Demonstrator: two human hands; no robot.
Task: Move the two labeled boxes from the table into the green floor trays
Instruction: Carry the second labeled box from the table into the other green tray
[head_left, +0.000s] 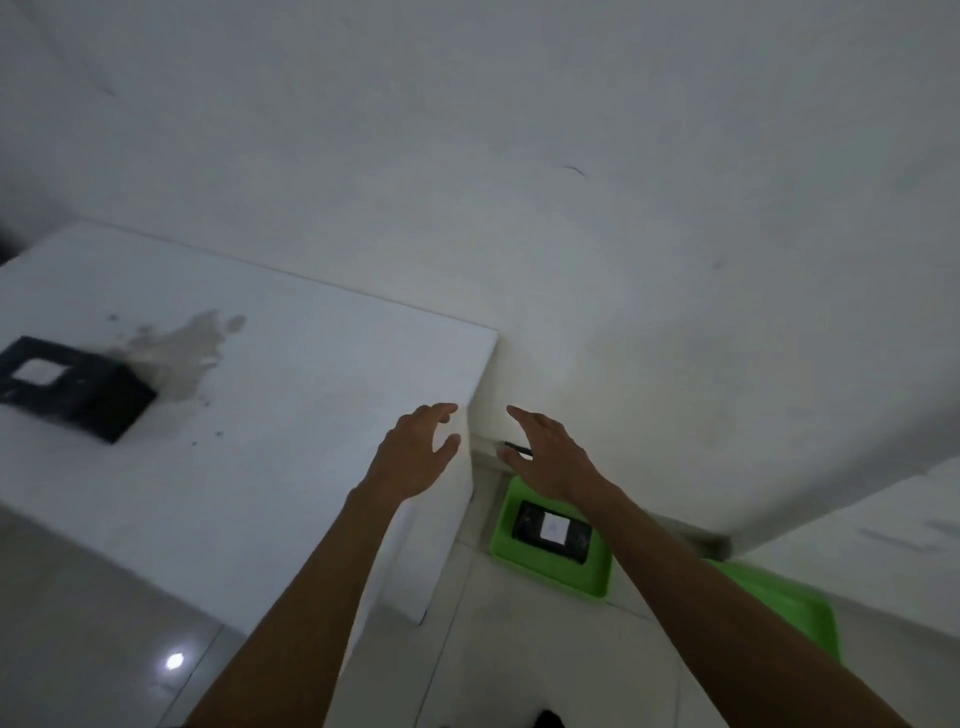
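- The left hand (415, 449) is reaching out at the middle of the frame, over the right edge of the white counter (291, 395), with its fingers spread and curled loosely around nothing.
- The right hand (553, 457) is hanging just beside it to the right, apart from it, palm down and fingers released, grasping nothing.
- Both bare forearms are stretching up from the bottom edge of the frame toward the centre.
- One black box (72, 387) is lying on the counter at the left edge of the frame, well apart from both hands, showing a white label on its top face; blur is making the label unreadable.
- A greyish stain (182, 353) is spreading over the counter top just to the right of that box.
- A second black box (553, 530) is sitting inside a green tray (550, 574) on the floor, lower right of centre, directly below the right hand in the picture; its white label is facing up.
- That tray is resting just right of the counter's side, close to the wall.
- Another green tray (789, 608) is lying further to the lower right, partly hidden behind the right forearm; whether anything is in it cannot be told.
- A bright spot of light is glinting on the tiled floor (104, 649) at the lower left.
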